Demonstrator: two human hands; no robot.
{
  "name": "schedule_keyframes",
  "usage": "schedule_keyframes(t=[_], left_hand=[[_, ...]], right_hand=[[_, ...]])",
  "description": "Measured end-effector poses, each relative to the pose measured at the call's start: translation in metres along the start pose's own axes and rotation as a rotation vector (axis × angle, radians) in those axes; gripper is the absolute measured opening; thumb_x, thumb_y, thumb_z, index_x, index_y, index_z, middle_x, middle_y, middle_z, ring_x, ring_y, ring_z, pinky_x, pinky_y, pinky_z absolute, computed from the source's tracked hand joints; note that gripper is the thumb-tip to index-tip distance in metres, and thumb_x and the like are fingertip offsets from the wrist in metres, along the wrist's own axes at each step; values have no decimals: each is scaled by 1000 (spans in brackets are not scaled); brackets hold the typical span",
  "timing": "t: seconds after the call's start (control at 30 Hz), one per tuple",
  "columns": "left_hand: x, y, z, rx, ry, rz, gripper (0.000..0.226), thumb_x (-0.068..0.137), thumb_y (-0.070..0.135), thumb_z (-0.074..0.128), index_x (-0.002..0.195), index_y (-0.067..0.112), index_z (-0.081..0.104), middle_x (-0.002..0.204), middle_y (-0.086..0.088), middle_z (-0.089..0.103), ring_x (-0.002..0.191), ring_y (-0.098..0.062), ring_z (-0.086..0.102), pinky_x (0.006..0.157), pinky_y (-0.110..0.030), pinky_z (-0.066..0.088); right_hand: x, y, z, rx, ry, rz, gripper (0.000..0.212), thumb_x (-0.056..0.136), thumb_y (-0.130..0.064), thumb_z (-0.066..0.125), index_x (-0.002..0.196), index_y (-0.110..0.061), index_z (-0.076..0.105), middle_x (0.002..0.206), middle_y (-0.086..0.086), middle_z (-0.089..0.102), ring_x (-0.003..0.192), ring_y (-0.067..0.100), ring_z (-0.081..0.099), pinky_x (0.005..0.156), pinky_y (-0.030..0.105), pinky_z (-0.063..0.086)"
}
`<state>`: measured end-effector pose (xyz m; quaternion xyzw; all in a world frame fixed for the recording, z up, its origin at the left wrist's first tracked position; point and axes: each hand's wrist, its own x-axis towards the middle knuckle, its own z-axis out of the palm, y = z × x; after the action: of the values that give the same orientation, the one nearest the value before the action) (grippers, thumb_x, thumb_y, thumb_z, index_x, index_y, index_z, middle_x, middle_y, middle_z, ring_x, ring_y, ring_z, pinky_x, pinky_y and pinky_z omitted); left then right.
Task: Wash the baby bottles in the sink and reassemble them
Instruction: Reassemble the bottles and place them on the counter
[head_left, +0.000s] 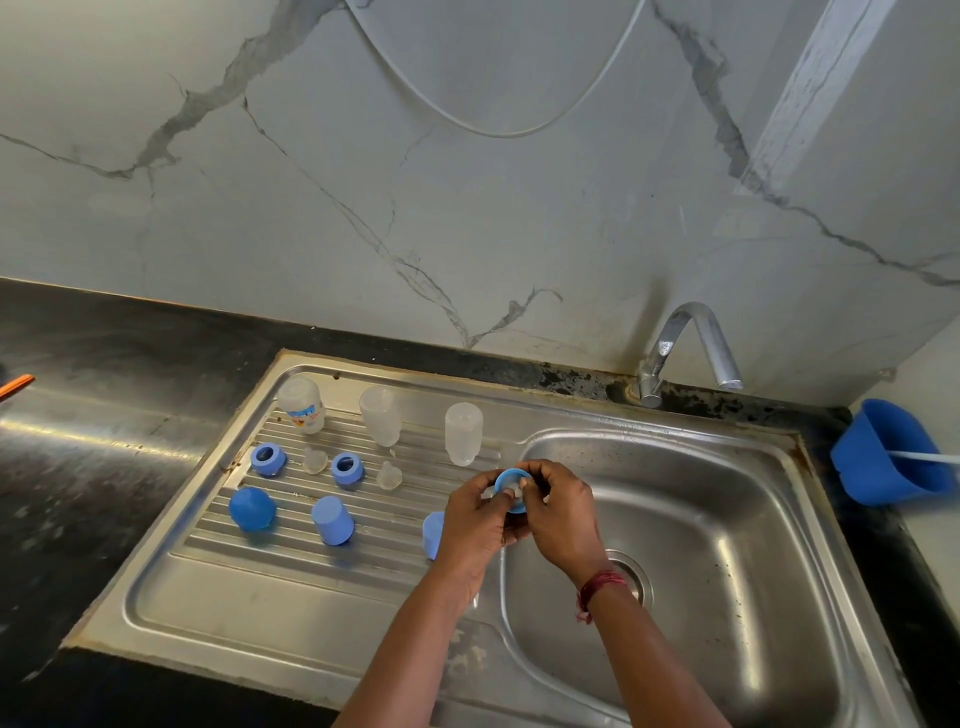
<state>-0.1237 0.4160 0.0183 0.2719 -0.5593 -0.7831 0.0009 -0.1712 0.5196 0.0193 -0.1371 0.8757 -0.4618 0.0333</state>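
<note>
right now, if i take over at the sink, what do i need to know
Left hand and right hand both pinch one blue ring with a pale teat in it, over the basin edge.
On the drainboard: three bottles, two more rings, two teats, three blue caps, all apart.
Done: nothing reassembled yet; washing cannot be judged.
Left: seat teats in rings, screw onto bottles, cap.

Blue caps (332, 519) and rings (347, 469), 3 clear bottles (463, 434) — black counter (78, 467), grey-veined white wall (467, 208), silver sink (260, 597), red wrist thread (597, 584).
</note>
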Motion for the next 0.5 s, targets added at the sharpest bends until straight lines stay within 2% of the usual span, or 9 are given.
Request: schedule_keyframes(t=[0.13,0.2,0.37,0.5], left_hand=[[0,-1,2,30,29,16,18,98,5,56,108,14,68,95,-13,74,84,-21,74,66,-28,58],[1,-1,1,44,37,27,18,98,5,57,108,15,68,96,-13,74,85,-21,74,66,-29,59],[3,-2,0,56,49,82,16,96,4,59,105,14,68,99,-13,72,88,-22,74,76,-42,62],[4,-1,0,69,65,100,15,96,4,58,104,13,68,98,-14,72,87,-23,74,77,-44,62]], right_hand=[[-2,0,3,-6,24,-25,19,93,-1,56,103,-11,69,95,-3,65,83,1,58,72,2,43],[-2,1,2,12,3,-16,20,93,-1,56,103,-12,69,96,-3,67,85,4,60,73,4,44],[0,1,-6,112,-52,6,20,94,-7,59,105,-18,72,99,-5,70,90,1,63,76,6,45],[1,2,-8,100,-78,-15,23,95,-11,61,112,-20,72,102,-5,68,91,-5,59,76,5,44]])
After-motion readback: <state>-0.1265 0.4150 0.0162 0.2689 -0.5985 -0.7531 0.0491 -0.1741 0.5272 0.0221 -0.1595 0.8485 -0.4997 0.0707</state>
